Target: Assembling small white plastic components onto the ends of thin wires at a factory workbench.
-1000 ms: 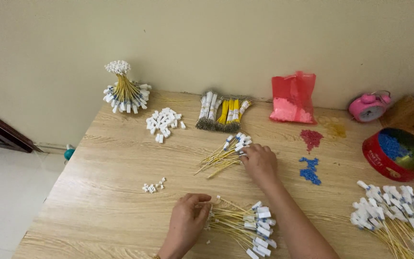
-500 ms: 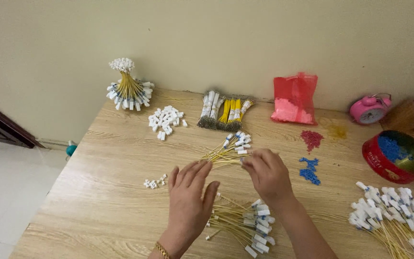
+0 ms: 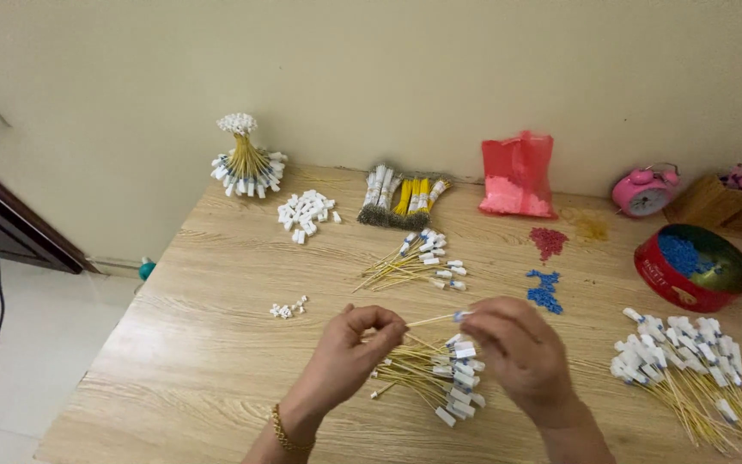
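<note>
In the lower centre of the frame, the left hand (image 3: 349, 348) and the right hand (image 3: 517, 348) are close together, both pinched on one thin yellow wire (image 3: 429, 320) with a white connector at its end. Under them a pile of yellow wires (image 3: 431, 378) lies on the wooden worktop (image 3: 208, 344). A red round tin (image 3: 689, 271) stands at the right.

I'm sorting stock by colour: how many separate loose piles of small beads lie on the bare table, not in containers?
3: a red pile, a blue pile just below it, and a faint yellow pile to the red one's right. More may lie out of view.
</note>
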